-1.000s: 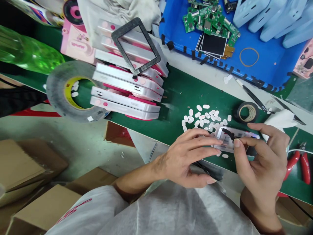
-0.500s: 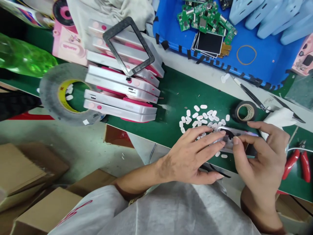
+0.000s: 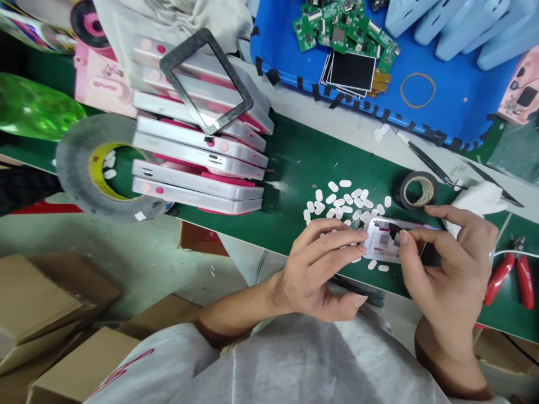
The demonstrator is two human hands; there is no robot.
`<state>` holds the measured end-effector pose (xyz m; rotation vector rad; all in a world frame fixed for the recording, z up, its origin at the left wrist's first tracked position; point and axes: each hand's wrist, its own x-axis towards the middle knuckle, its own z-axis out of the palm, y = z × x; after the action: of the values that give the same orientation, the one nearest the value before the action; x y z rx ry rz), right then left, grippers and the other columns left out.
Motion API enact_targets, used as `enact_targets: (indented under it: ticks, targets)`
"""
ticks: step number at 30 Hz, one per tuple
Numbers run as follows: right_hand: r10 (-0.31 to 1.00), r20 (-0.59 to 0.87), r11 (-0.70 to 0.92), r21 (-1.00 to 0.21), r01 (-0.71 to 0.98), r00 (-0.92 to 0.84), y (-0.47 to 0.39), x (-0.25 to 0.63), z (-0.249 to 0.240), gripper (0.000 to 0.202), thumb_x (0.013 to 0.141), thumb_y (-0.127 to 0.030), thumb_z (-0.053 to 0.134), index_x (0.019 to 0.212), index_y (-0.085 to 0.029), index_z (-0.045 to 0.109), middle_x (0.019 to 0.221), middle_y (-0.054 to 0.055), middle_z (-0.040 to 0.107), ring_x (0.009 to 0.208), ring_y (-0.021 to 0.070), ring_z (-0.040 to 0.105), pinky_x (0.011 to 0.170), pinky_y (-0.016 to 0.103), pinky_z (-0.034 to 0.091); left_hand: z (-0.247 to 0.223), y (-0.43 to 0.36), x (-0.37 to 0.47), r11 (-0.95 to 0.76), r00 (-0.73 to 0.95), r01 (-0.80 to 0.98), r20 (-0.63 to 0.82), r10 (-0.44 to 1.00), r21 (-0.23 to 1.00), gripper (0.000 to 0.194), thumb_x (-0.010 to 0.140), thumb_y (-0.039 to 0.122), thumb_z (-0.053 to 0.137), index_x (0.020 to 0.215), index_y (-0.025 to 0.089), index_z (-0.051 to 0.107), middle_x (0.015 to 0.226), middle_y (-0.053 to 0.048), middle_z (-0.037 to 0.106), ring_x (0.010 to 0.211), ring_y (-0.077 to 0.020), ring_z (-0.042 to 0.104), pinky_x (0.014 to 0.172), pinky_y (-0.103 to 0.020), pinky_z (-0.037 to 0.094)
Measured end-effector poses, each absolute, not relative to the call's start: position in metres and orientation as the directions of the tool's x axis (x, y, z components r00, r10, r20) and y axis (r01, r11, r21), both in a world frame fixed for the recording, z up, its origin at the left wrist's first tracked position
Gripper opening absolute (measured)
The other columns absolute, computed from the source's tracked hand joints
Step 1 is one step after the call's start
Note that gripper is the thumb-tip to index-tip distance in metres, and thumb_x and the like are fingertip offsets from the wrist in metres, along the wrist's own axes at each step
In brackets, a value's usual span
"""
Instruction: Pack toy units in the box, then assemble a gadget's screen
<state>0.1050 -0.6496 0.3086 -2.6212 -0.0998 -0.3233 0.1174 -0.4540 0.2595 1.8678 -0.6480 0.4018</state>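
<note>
A small open device housing with a pale silver frame and dark parts inside lies near the bench's front edge. My left hand is at its left end, fingers stretched out and thumb apart; the fingertips reach the frame, but whether they touch it I cannot tell. Over the right part of the housing my right hand has thumb and index finger pinched together. What lies between those fingertips, if anything, is too small to make out. Several white oval pads are scattered just behind the housing, partly covered by my left hand.
Behind the housing sit a black tape roll, tweezers and a white cloth. Red-handled pliers lie at right. A blue tray holds circuit boards and screens. Silver-and-pink cases and a wide tape roll stand left.
My left hand has drawn back leftward from the housing, uncovering more of its inside. My right hand keeps its pinch at nearly the same spot. The view has shifted slightly.
</note>
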Motion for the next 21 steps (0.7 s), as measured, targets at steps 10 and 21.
enact_targets:
  ticks: [10, 21]
  targets:
    - [0.019, 0.253, -0.874, -0.465, 0.139, 0.967, -0.6508, 0.1055, 0.3079, 0.008, 0.092, -0.022, 0.072, 0.087, -0.021, 0.065, 0.116, 0.012, 0.066, 0.11, 0.0346, 0.059, 0.091, 0.056, 0.041, 0.259, -0.4533, 0.1194, -0.285, 0.784, -0.618, 0.552, -0.283, 0.732, 0.039, 0.094, 0.049, 0.056, 0.107, 0.013, 0.067, 0.104, -0.014, 0.079, 0.093, -0.0231, 0.074, 0.082, -0.044, 0.064]
    - [0.006, 0.243, -0.874, -0.47, 0.123, 0.97, -0.6521, 0.1062, 0.3072, 0.008, 0.091, -0.023, 0.071, 0.086, -0.022, 0.066, 0.116, 0.012, 0.066, 0.11, 0.0359, 0.061, 0.091, 0.057, 0.041, 0.2587, -0.4531, 0.1184, -0.282, 0.786, -0.612, 0.53, -0.319, 0.738, 0.037, 0.093, 0.047, 0.058, 0.111, 0.016, 0.066, 0.108, -0.012, 0.08, 0.092, -0.0244, 0.073, 0.082, -0.047, 0.064]
